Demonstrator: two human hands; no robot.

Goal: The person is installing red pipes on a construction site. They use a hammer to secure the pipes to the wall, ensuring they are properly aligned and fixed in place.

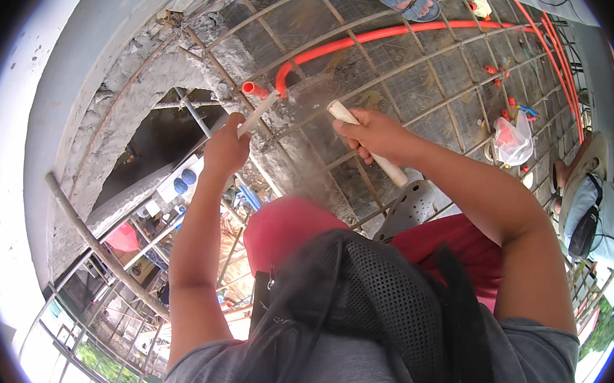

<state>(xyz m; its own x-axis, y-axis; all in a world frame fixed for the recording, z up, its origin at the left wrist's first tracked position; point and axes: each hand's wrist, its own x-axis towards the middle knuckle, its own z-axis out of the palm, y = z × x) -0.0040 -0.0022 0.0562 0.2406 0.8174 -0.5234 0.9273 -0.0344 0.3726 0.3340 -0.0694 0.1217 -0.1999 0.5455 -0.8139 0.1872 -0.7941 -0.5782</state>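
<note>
My left hand (226, 147) is closed around a narrow pale bar (258, 113), blurred, whose far end reaches the bent end of a long orange-red pipe (346, 42). I cannot tell whether the bar touches the pipe. A short orange-red pipe stub (255, 90) stands just left of the bar. My right hand (378, 136) grips a thick pale wooden stick (390, 170), slanting over the rebar grid (398, 116). A grey smear lies between the stick's upper end and the pipe, too blurred to make out.
Broken concrete (131, 104) edges a dark opening (157, 145) on the left, beside a wall. More orange-red pipes (564, 74) run along the right. A clear plastic bag (515, 140) lies on the grid. One person's sandalled foot (423, 7) is at the top; another person (590, 211) is at the right.
</note>
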